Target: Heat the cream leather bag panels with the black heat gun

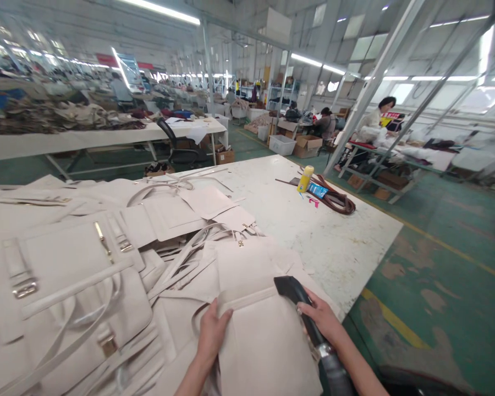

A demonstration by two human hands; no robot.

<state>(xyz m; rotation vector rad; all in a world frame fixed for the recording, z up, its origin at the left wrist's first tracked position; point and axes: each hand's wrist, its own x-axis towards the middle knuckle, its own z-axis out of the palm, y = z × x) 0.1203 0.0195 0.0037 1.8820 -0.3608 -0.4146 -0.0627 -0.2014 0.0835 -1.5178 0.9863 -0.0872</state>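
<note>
A beige leather-like bag (264,341) lies in front of me on a pile of similar pieces, with a seam across it and a small gold clasp above. My left hand (213,330) grips its left edge, thumb on top and the other fingers partly hidden. In my right hand (319,313) is a black nozzle (303,302) with a metal ring and a thick dark tube behind it. Its flat tip is over the bag's right side, near the seam; I cannot tell whether it touches. Beige bags with buckles (25,289) and straps are heaped to the left.
On the white table (334,253) lie a coil of brown straps (340,203), a yellow bottle (305,179) and a blue packet (317,190). The table's right edge drops to a green floor. Beyond stand a black chair (181,146), boxes, other worktables and seated people.
</note>
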